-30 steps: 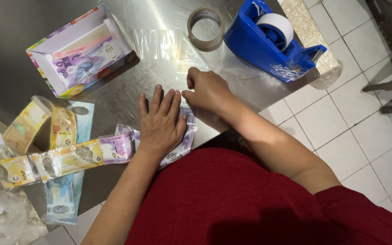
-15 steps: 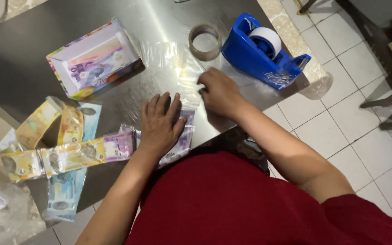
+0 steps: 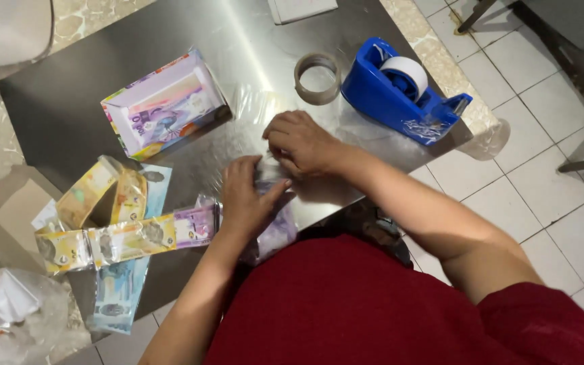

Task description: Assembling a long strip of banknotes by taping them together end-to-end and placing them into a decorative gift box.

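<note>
Frame centre: left hand (image 3: 246, 197) presses flat on a purple banknote bundle (image 3: 275, 233) at the desk (image 3: 89, 101) edge; right hand (image 3: 300, 140) pinches its clear wrap (grip partly hidden). Risk: film slips or wrinkles, or the bundle slides off the near edge if pressure eases.

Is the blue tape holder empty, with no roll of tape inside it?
No, the blue tape dispenser on the metal table has a white roll of tape sitting in its top.
</note>
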